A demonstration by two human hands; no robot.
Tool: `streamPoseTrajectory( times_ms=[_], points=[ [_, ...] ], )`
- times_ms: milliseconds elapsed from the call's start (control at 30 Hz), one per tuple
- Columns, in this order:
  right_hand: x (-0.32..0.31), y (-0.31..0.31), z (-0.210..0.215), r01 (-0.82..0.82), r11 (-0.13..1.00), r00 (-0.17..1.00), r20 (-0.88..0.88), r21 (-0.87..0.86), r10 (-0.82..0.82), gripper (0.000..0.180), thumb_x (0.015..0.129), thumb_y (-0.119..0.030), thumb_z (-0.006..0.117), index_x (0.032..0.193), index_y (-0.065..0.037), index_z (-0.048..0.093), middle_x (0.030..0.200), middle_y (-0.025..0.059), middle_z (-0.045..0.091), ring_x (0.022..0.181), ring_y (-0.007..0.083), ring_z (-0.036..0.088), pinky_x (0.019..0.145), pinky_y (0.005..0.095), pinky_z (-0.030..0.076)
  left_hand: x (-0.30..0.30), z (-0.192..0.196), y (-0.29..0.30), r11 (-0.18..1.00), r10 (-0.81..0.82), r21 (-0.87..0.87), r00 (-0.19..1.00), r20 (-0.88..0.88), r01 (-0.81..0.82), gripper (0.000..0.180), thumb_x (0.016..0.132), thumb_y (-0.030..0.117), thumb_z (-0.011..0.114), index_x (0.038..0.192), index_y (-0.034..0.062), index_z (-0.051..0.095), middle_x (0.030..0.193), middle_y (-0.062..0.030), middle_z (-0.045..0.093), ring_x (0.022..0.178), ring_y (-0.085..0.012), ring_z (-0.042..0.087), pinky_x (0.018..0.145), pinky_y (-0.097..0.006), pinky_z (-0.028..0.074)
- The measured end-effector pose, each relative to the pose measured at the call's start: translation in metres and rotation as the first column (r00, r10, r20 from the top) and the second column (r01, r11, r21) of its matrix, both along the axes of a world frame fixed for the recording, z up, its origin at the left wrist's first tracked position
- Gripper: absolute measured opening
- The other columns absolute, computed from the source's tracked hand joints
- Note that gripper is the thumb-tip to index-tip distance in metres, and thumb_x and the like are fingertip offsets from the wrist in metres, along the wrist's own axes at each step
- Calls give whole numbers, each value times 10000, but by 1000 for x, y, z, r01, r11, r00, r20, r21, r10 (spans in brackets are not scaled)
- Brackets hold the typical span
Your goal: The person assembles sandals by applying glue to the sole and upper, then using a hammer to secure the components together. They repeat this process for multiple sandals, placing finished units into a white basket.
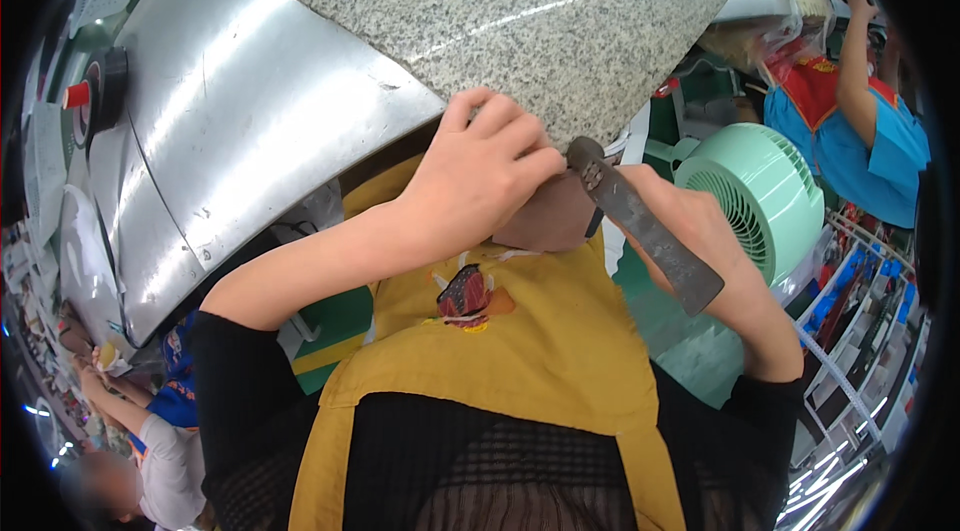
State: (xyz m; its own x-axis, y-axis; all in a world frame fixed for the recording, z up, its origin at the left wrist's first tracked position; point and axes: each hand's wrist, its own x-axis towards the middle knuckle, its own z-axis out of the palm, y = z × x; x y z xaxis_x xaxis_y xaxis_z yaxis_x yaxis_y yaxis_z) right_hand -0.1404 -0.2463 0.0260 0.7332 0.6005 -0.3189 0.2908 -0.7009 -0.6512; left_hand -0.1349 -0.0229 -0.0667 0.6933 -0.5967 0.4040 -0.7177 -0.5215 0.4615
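My left hand (487, 166) lies at the near corner of a speckled granite slab (560, 41). Its fingers are curled, and thumb and fingertips close on a brownish-pink piece (548, 214), perhaps leather, that hangs in front of my yellow apron. Part of that piece is covered by the hand. In my right hand (690, 221) is a hammer (650, 231) with a worn dark metal head, one end round and the other flared flat. The head tilts across the hand, its round end close to my left fingertips. The hammer's handle is hidden behind the head and hand.
A shiny metal worktop (260, 61) stretches left under the slab, carrying a black round object with a red knob (77, 96). Close on my right stands a pale green fan (755, 196). Co-workers sit at far right (850, 131) and lower left (165, 461); a metal rack (860, 351) stands right.
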Motion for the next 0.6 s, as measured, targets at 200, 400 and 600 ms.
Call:
streamPoseTrajectory(
  times_ms=[200,400,600],
  points=[
    [2,-1,6,128,977,989,-100,173,-112,234,910,-33,510,1139,13,509,912,199,565,771,350,572,666,335,444,-4,-5,4,1000,-1,4,1000,-3,1,217,676,57,678,872,119,608,862,1,545,902,-218,509,887,-398,389],
    [1,1,2,28,998,997,-78,60,-23,226,894,-23,523,1119,3,522,857,174,561,735,365,560,640,347,451,-3,-2,2,999,-27,-26,999,44,28,220,670,49,684,861,117,597,839,-3,535,893,-217,508,864,-385,395],
    [3,-14,18,238,964,968,-116,121,-224,254,904,-29,537,1157,-5,533,821,164,594,729,386,587,622,334,467,-2,7,3,997,-22,-78,970,-241,3,185,692,42,679,829,114,578,817,-16,522,863,-218,504,798,-352,393]
  ],
)
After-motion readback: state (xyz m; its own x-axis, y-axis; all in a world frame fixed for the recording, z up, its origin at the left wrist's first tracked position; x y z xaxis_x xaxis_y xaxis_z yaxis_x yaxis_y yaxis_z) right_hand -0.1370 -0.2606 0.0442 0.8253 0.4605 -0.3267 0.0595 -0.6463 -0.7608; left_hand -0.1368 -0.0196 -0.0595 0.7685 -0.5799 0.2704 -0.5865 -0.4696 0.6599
